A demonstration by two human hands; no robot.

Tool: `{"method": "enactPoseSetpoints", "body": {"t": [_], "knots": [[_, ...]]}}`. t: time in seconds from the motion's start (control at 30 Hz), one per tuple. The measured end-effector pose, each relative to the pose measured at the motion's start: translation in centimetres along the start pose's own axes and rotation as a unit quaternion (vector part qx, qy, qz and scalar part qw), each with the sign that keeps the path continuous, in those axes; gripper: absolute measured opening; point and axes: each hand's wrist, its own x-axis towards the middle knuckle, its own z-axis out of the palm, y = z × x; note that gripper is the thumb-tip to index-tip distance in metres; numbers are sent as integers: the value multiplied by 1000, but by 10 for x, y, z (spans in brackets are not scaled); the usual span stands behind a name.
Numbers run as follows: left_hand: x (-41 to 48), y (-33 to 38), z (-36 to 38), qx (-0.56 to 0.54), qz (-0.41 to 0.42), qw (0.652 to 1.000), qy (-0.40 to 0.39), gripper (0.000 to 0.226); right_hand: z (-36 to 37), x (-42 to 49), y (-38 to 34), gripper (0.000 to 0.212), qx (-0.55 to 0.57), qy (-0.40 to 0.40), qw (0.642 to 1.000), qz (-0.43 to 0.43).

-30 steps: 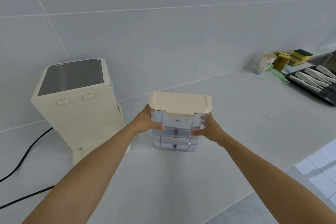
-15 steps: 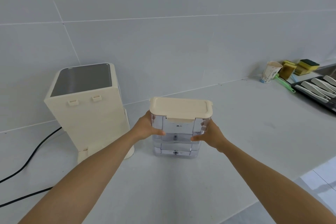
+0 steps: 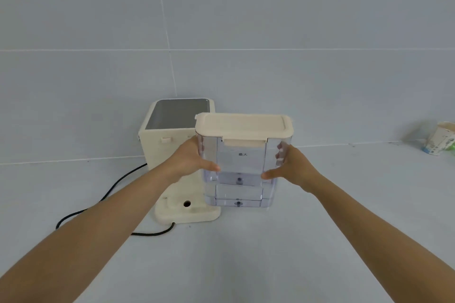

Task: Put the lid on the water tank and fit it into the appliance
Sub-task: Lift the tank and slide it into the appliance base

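Observation:
A clear plastic water tank (image 3: 240,167) with a cream lid (image 3: 243,125) seated on top is held upright, lifted a little off the counter. My left hand (image 3: 190,161) grips its left side and my right hand (image 3: 291,167) grips its right side. The cream appliance (image 3: 160,145) with a grey top panel stands just behind and to the left of the tank. Its base ledge (image 3: 189,211), with a round hole in it, pokes out below my left forearm. The tank hides the appliance's right half.
A black power cord (image 3: 105,195) trails from the appliance across the grey counter (image 3: 246,253) to the left and loops by the base. A paper cup (image 3: 440,140) stands at the far right against the tiled wall (image 3: 221,32).
Both hands have lifted the lidded tank and carried it left, up against the appliance. My view has swung left, so the sponges and tray at the right have left the frame.

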Motion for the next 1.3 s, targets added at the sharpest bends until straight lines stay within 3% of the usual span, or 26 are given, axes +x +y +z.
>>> {"method": "enactPoseSetpoints", "body": {"t": [0.2,0.27,0.33,0.4,0.53,1.2,1.3], "knots": [[-14,-6,-57,5,-49,997,57,55,26,16,-53,101,-1,-24,999,-37],[-19,-7,-72,-4,-61,996,67,73,36,21,-69,102,2,-35,998,-47],[-21,-8,-85,-17,-76,994,81,73,46,25,-84,101,11,-45,997,-58],[-23,-7,-96,-40,-81,992,89,63,55,28,-96,93,28,-54,997,-58],[-21,-11,-111,-68,-76,990,100,88,68,33,-114,72,60,-76,994,-57],[-4,-50,-119,-120,-89,986,70,81,98,49,-103,63,53,-46,997,-26],[-2,-55,-114,-117,-88,986,74,81,103,51,-94,70,57,-46,997,-20]]}}
